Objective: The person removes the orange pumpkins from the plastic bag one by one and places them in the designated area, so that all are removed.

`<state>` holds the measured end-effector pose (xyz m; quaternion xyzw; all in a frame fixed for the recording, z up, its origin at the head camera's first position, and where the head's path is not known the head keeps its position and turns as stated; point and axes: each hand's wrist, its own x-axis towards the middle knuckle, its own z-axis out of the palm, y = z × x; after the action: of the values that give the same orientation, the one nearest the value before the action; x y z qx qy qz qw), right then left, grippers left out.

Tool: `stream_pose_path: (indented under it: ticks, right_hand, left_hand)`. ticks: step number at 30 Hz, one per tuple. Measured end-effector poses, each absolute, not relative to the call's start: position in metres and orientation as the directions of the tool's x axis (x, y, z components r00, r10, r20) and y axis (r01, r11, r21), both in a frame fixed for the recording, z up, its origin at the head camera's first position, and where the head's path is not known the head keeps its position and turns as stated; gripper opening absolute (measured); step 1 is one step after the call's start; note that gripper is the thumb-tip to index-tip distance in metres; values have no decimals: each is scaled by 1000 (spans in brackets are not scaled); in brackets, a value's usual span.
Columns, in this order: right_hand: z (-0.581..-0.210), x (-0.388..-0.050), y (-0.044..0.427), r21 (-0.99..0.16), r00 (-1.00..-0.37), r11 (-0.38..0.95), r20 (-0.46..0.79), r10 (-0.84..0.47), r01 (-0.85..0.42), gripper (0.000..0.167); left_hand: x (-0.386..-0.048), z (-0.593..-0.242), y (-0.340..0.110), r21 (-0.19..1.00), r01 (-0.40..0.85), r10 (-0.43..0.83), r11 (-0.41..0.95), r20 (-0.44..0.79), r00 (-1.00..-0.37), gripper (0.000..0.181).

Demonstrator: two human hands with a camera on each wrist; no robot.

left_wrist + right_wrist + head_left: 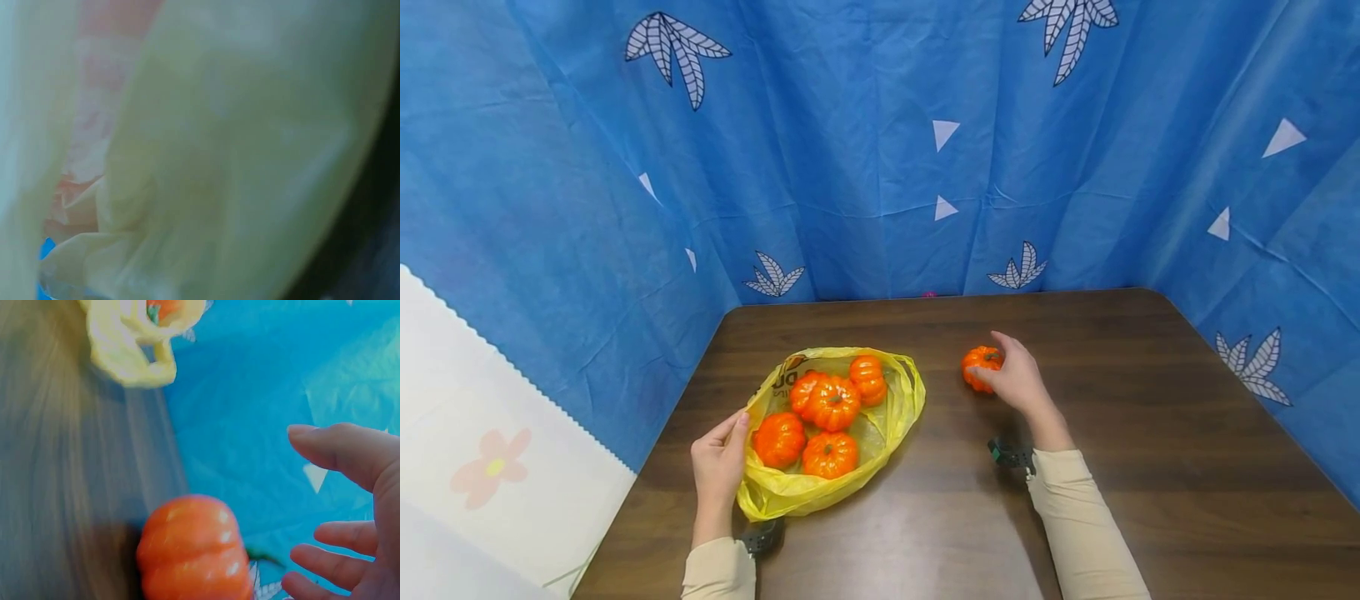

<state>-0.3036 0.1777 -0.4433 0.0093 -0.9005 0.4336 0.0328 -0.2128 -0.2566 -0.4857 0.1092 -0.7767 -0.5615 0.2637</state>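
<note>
A yellow plastic bag lies open on the table, with several small orange pumpkins inside. At its left rim my left hand pinches the plastic between thumb and fingers. Yellow plastic fills most of the left wrist view, hiding that hand. One more small pumpkin, with a green stem, sits on the table to the right of the bag. Above it hovers my right hand, thumb and fingers spread; in the right wrist view a gap shows between the fingers and the pumpkin.
The brown wooden table stands against a blue curtain with leaf and triangle prints. A white cloth with a flower print hangs at the left. Dark bands are at both wrists.
</note>
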Motion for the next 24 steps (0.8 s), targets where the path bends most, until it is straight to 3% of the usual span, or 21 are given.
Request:
stream_pose_path:
  ticks: [17, 24]
  right_hand:
    - [-428, -284, 120, -763, -976, 610, 151, -157, -216, 83]
    - [-424, -279, 103, -815, -965, 528, 138, -224, -239, 79]
  left_hand:
    - [-213, -486, -258, 923, 128, -464, 362, 297, -835, 29]
    - [-214, -487, -257, 919, 147, -466, 367, 318, -825, 27]
